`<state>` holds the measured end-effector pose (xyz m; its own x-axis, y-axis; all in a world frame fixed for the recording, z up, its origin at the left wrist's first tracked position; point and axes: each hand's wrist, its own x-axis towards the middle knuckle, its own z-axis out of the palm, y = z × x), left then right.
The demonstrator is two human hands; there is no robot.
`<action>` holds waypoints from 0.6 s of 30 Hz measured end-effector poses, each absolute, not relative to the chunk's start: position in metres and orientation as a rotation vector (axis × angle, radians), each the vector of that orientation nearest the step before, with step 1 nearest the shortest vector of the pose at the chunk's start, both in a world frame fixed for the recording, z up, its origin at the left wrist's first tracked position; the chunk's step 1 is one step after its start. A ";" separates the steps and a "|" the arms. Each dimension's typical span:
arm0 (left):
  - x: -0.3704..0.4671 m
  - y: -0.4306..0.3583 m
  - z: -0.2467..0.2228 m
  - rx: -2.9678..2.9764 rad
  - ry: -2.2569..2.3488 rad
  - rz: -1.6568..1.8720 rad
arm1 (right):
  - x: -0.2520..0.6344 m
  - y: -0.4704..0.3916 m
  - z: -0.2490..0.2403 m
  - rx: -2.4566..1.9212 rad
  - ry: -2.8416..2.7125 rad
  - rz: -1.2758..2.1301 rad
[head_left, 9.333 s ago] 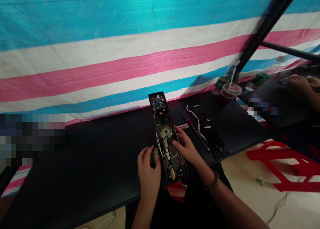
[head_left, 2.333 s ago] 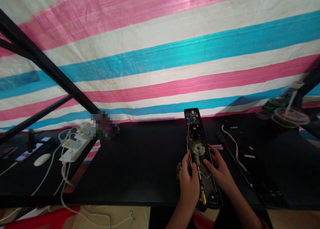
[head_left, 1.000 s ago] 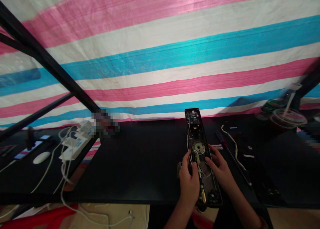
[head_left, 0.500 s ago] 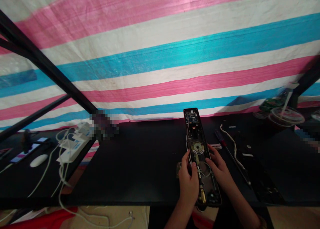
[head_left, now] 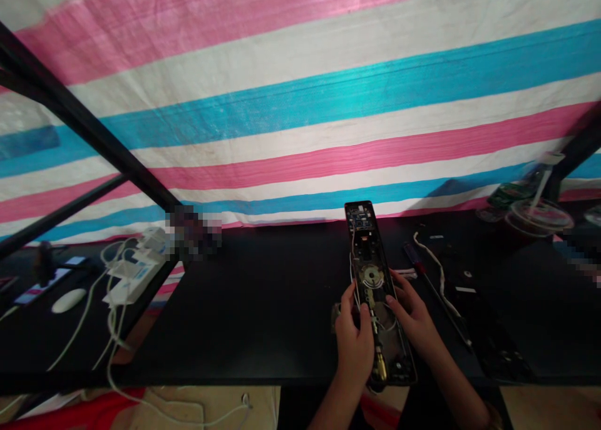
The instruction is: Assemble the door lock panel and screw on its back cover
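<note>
Two hands on the opened lock panel (head_left: 375, 292), which lies lengthwise on the black table (head_left: 263, 305), near its front edge. Left hand (head_left: 354, 342) — grip curled onto the panel's left rim, thumb on the internals. Right hand (head_left: 413, 320) — grip closed along the right rim. I see a red-handled screwdriver (head_left: 434, 286) and a white cable (head_left: 439, 273) just right of the panel; a lidded drink cup (head_left: 535, 214) sits far right.

Left hand (head_left: 354, 345), right hand (head_left: 413, 320), fingers curled.
</note>
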<state>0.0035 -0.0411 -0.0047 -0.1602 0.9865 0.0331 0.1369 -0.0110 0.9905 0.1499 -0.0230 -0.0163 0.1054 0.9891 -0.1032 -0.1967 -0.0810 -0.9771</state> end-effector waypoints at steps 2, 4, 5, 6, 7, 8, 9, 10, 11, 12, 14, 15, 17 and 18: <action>0.003 -0.041 -0.005 1.250 1.416 1.280 | 0.150 -0.023 -0.016 -1.193 -0.940 1.266; 0.003 -0.041 -0.005 1.259 1.414 1.276 | 0.149 -0.023 -0.016 -1.197 -0.941 1.258; 0.003 -0.041 -0.005 1.261 1.414 1.272 | 0.149 -0.023 -0.016 -1.196 -0.938 1.256; 0.003 -0.041 -0.004 1.262 1.413 1.268 | 0.149 -0.023 -0.016 -1.193 -0.935 1.257; 0.003 -0.041 -0.004 1.264 1.412 1.265 | 0.149 -0.023 -0.017 -1.191 -0.931 1.259; 0.004 -0.041 -0.004 1.270 1.407 1.264 | 0.149 -0.023 -0.017 -1.189 -0.926 1.262; 0.004 -0.041 -0.004 1.274 1.404 1.264 | 0.149 -0.023 -0.017 -1.189 -0.923 1.264; 0.004 -0.041 -0.003 1.277 1.403 1.263 | 0.149 -0.023 -0.018 -1.191 -0.921 1.264; 0.004 -0.041 -0.003 1.276 1.405 1.261 | 0.149 -0.023 -0.018 -1.193 -0.923 1.265; 0.004 -0.041 -0.003 1.272 1.408 1.256 | 0.149 -0.023 -0.018 -1.196 -0.926 1.266; 0.003 -0.041 -0.003 1.259 1.416 1.254 | 0.148 -0.022 -0.017 -1.197 -0.937 1.272; 0.003 -0.041 -0.003 1.255 1.417 1.255 | 0.148 -0.022 -0.017 -1.194 -0.943 1.277; 0.003 -0.040 -0.002 1.257 1.415 1.265 | 0.148 -0.022 -0.016 -1.187 -0.951 1.280; 0.003 -0.040 -0.001 1.260 1.413 1.270 | 0.148 -0.022 -0.016 -1.184 -0.952 1.278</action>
